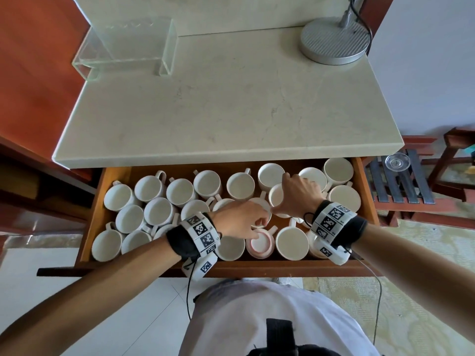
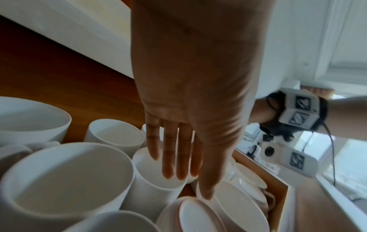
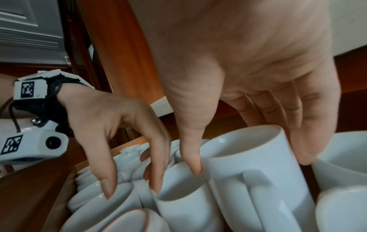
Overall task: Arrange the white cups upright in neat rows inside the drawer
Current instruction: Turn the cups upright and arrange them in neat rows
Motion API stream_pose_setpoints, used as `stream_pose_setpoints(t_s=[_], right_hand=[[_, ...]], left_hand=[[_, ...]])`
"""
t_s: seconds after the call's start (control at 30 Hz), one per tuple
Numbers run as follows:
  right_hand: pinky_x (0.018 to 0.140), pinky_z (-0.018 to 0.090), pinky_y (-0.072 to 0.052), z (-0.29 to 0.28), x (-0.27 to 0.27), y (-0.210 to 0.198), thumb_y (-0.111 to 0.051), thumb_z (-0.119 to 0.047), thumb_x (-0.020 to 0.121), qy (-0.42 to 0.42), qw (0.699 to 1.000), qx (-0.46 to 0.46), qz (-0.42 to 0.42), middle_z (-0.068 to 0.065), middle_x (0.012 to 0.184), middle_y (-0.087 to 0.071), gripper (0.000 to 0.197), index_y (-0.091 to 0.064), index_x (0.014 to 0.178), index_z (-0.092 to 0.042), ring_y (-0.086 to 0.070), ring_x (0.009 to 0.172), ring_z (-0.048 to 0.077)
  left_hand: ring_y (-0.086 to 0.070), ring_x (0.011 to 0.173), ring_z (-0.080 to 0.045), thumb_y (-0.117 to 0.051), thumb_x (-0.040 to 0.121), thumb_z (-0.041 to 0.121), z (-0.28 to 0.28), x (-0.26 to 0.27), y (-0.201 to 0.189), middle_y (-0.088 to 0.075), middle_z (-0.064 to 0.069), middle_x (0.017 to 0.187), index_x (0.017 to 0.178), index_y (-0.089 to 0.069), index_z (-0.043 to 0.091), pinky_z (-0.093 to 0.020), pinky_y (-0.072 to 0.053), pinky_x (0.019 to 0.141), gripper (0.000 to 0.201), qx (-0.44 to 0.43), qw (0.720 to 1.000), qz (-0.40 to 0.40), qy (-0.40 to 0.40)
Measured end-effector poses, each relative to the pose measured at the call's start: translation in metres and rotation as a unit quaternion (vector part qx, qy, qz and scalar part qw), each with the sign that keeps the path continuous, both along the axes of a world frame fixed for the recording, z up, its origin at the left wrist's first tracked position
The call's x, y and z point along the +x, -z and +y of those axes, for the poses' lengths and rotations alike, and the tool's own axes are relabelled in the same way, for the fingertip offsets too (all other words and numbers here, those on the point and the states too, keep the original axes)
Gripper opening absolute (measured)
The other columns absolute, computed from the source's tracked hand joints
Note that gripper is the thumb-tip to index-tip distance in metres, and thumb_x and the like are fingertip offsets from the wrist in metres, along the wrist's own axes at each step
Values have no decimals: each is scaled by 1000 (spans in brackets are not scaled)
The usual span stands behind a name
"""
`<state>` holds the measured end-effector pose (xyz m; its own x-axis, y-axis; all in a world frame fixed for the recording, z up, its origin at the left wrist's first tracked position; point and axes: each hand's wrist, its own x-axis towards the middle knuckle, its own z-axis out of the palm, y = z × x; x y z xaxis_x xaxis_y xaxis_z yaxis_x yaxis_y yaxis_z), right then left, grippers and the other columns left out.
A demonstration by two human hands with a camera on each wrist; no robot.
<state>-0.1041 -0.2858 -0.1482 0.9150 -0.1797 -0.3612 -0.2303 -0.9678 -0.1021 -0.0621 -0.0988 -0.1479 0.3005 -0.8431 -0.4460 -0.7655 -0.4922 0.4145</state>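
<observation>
White cups (image 1: 149,188) are packed all over the open wooden drawer (image 1: 102,191) under the pale stone counter (image 1: 231,98), most of them upright with their mouths up, in loose rows that don't line up yet. One cup (image 1: 259,244) near the front edge is turned upside down, its pinkish base ring showing.

Both hands are down inside the drawer, right of the middle. The left hand (image 1: 240,219) is held over the cups just behind the upside-down one, fingers hanging down and only loosely bent; in the left wrist view the fingertips (image 2: 170,172) are seen at the rim of an upright cup (image 2: 158,185), and nothing is really gripped. The right hand (image 1: 299,194) is set a bit further back and to the right, wrapped around an upright cup (image 3: 252,158): in the right wrist view the thumb (image 3: 190,157) is pressed on one side of the rim and the fingers (image 3: 305,141) on the other, with the handle (image 3: 258,191) pointing toward the camera.

On the counter, a clear acrylic box (image 1: 128,47) is seen at the back left and a round metal lamp base (image 1: 334,39) at the back right.

A few cups are covered by the wrists and the marker bands (image 1: 203,233), so how those ones sit can't be told. The back row is partly tucked under the counter edge. Both wrist views are blurry in spots.
</observation>
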Motion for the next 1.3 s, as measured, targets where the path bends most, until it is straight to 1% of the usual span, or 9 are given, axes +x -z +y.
stream_pose_setpoints(t_s=[0.1, 0.2, 0.37, 0.53, 0.73, 0.83, 0.97, 1.2, 1.3], right_hand=[[65, 35, -41, -3, 3, 6, -85, -58, 65, -18, 1000, -7, 0, 7, 105, -61, 79, -48, 116, -11, -65, 93, 29], [64, 34, -40, -8, 2, 13, -85, -60, 64, -33, 999, -5, 16, 4, 100, -62, 77, -49, 113, -12, -63, 88, 27], [68, 34, -44, -7, -2, 26, -84, -62, 61, -49, 999, -9, 17, 2, 104, -65, 79, -53, 115, -13, -62, 98, 24], [74, 35, -45, -9, -2, 25, -83, -70, 59, -69, 997, -17, 29, 2, 108, -64, 88, -52, 118, -12, -62, 104, 24], [73, 34, -45, -17, 1, 18, -82, -72, 60, -83, 994, 14, 73, 1, 108, -63, 89, -51, 117, -12, -63, 102, 24], [80, 39, -53, -23, -3, 15, -85, -61, 67, -94, 992, 36, 78, 1, 113, -61, 80, -51, 123, -13, -62, 106, 24], [87, 40, -51, -26, -15, 15, -89, -46, 69, -113, 989, 49, 77, 5, 130, -54, 89, -42, 135, -11, -58, 118, 28], [92, 41, -53, -36, -19, 7, -89, -42, 66, -131, 984, 77, 90, 3, 133, -52, 95, -39, 143, -16, -59, 117, 28], [88, 37, -50, -39, -20, 3, -87, -40, 71, -129, 984, 84, 91, 5, 135, -52, 89, -40, 143, -15, -58, 117, 26]], left_hand=[[-63, 90, -15, -74, 88, 31, 1, -5, 3, -67, 6, 109, 121, -66, 23, -32, -54, 71, 35, 27, 999, 5, 33], [-65, 89, -18, -73, 89, 26, 1, -10, 1, -67, 3, 104, 114, -71, 20, -34, -55, 69, 26, 36, 997, 4, 65], [-52, 79, -14, -77, 88, 28, 0, -13, 4, -49, 8, 94, 115, -69, 20, -27, -38, 60, 30, 17, 994, -37, 100], [-51, 82, -15, -85, 79, 31, -4, -16, 6, -55, 0, 105, 115, -66, 16, -27, -36, 60, 44, 13, 986, -70, 149], [-52, 110, -19, -90, 71, 42, -15, -20, 5, -59, 0, 122, 128, -61, 13, -31, -42, 82, 70, 38, 959, -127, 249], [-50, 115, -21, -88, 72, 47, -17, -21, 10, -59, -1, 125, 129, -60, 14, -35, -42, 94, 71, 56, 942, -164, 286], [-50, 121, -25, -84, 73, 55, -23, -26, 14, -61, -1, 127, 130, -62, 15, -41, -41, 102, 73, 75, 929, -206, 299], [-55, 111, -23, -82, 73, 55, -33, -32, 10, -69, 2, 104, 109, -71, 20, -39, -40, 89, 52, 104, 928, -204, 294], [-54, 104, -21, -81, 71, 59, -36, -33, 8, -69, 2, 92, 102, -72, 23, -37, -29, 80, 48, 110, 925, -210, 298]])
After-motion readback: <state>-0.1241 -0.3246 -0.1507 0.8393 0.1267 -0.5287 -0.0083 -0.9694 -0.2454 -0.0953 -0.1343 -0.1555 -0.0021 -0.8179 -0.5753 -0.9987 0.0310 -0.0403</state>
